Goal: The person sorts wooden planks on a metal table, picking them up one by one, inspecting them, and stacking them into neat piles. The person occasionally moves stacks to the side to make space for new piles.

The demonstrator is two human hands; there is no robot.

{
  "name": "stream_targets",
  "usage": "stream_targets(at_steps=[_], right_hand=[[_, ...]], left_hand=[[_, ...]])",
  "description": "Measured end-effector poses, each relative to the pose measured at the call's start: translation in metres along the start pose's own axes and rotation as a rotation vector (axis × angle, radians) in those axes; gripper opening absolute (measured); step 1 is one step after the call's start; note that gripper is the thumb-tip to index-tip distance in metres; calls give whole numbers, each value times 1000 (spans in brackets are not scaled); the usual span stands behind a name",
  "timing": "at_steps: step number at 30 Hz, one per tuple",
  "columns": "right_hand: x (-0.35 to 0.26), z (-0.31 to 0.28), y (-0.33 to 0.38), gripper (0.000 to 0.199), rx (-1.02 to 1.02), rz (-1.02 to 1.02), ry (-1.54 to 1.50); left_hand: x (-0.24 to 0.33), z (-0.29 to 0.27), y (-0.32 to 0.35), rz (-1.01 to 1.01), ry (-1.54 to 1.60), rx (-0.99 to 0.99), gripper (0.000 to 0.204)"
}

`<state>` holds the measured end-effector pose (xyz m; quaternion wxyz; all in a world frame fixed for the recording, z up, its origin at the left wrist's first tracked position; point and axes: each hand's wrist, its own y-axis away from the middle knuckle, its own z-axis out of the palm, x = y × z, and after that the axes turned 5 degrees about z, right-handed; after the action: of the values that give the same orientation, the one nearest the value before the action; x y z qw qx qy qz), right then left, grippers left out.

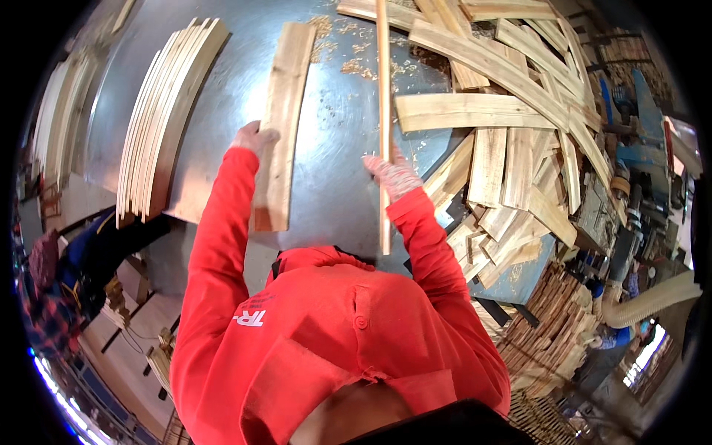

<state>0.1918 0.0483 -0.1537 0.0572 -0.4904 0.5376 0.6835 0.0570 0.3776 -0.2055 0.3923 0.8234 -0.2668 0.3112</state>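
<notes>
A pale wooden board (285, 111) lies broad face up on the metal table (334, 148), lengthwise in front of me. My left hand (256, 139) closes on its left edge, the thumb on the top face and the other fingers partly hidden. To the right, a second board (384, 81) is turned on edge, so only its narrow side shows. Around its lower half is my right hand (395, 175), in a light patterned glove, with fingers on the left side and the rest behind the board.
A neat row of boards (174, 111) stands on edge at the left. On the right a loose heap of boards (512, 111) lies crisscrossed. Wood shavings (360, 68) dot the far table. A person in a plaid sleeve (52, 304) is at far left; stacked lumber (552, 319) sits lower right.
</notes>
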Motion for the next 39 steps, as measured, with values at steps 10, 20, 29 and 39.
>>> stream_targets(at_steps=[10,20,29,39], right_hand=[[-70,97,17,119,-124,192,892],[-234,-170,-159,125,568,-94,1494],[-176,-137,-116,112,582,-22,1702],[-188,-134,68,93,188,65,1172]], left_hand=[[44,-43,82,18,-109,307,44],[64,-75,95,225,168,238,31],[76,67,3,153,951,29,46],[134,100,-8,110,490,104,28]])
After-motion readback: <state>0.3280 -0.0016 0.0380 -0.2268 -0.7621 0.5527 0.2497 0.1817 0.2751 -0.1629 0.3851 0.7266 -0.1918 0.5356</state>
